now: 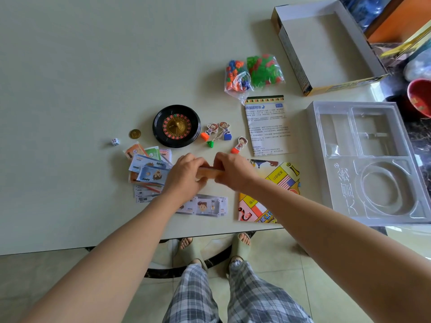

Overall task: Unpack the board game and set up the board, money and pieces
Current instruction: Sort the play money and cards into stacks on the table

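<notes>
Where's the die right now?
Head view: the die lies on the table left of centre, just left of the gold coin, beyond the spread banknotes.

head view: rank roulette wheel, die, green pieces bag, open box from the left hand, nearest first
Measured from the left hand, which grips an orange stack together with the right hand:
1. Roulette wheel, just beyond it.
2. Die, off to its left.
3. Bag of green pieces, farther back, right.
4. Open box, far right corner.

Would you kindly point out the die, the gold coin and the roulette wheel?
die point(115, 141), head view, on its top face.
gold coin point(135, 134), head view, centre of its face.
roulette wheel point(176, 126), head view, on its gold hub.
</notes>
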